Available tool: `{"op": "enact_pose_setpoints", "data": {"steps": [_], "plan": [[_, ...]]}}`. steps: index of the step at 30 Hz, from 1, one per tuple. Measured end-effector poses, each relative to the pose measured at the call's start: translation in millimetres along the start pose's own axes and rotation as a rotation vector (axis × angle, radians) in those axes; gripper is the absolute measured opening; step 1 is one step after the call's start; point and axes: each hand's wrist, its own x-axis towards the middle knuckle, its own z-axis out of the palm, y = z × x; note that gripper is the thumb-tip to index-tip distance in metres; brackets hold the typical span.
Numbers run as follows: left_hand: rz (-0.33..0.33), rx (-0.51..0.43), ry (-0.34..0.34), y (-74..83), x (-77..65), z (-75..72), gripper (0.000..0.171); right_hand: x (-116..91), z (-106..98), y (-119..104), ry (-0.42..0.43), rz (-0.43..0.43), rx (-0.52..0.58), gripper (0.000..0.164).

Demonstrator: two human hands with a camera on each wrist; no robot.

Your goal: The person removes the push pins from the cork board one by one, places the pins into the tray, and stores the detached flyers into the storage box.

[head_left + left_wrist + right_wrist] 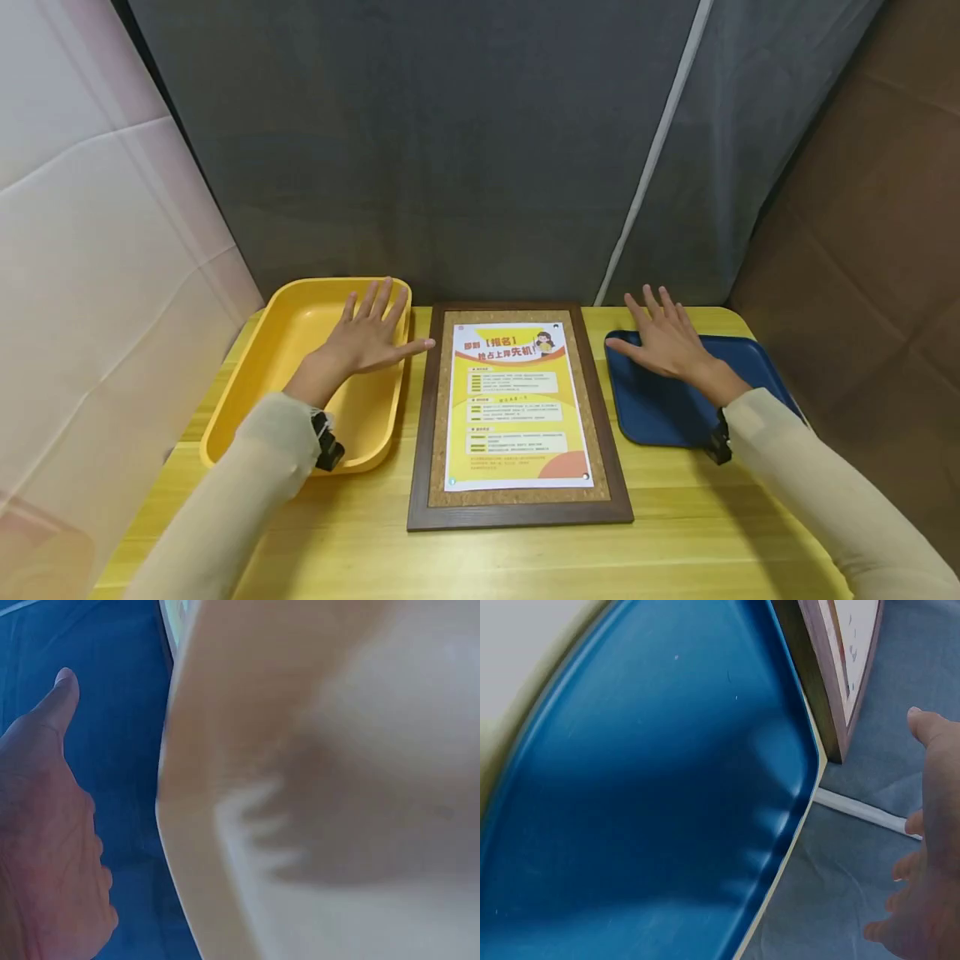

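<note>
My left hand [367, 337] is spread flat in the air over the yellow tray [300, 292], thumb pointing toward the framed board. In the left wrist view its shadow falls on the tray floor. Over the blue tray [652, 417] hovers my right hand [663, 340], fingers spread and holding nothing; its shadow shows inside that tray in the right wrist view. Both trays have nothing in them. Between the hands lies a cork board [517, 497] in a dark brown frame [517, 518]. A yellow and white printed poster [513, 417] is fixed to the cork by pins at its corners.
All of this lies on a yellow wood-grain table [360, 550]. A dark grey curtain [420, 150] with a pale strip [660, 142] stands behind it. White fabric [97, 250] closes off the left side and brown fabric [870, 233] the right.
</note>
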Motion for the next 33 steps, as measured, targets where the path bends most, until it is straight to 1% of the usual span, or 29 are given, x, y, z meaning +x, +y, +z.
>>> {"op": "enact_pose_setpoints", "data": {"steps": [4,8,12,20,25,28,33], "plan": [[0.012,0.008,-0.003,7.0,6.6,6.0,0.115,3,3,-7,-0.007,-0.005,0.002,0.097],[0.023,0.031,-0.004,13.4,11.3,11.0,0.11,6,9,-15,0.003,-0.022,0.008,0.097],[0.034,0.033,-0.005,23.5,10.6,10.6,0.106,8,14,-24,0.018,-0.039,0.021,0.097],[0.045,0.029,-0.03,44.1,7.9,15.7,0.107,11,25,-37,0.016,-0.065,0.052,0.096],[0.067,0.032,-0.045,51.2,11.4,22.9,0.109,16,29,-43,0.029,-0.097,0.055,0.091],[0.07,0.038,-0.066,55.6,14.2,29.3,0.112,17,30,-47,0.021,-0.106,0.074,0.089],[0.088,0.046,-0.085,67.2,13.2,35.0,0.113,21,32,-54,0.009,-0.116,0.085,0.089]]}}
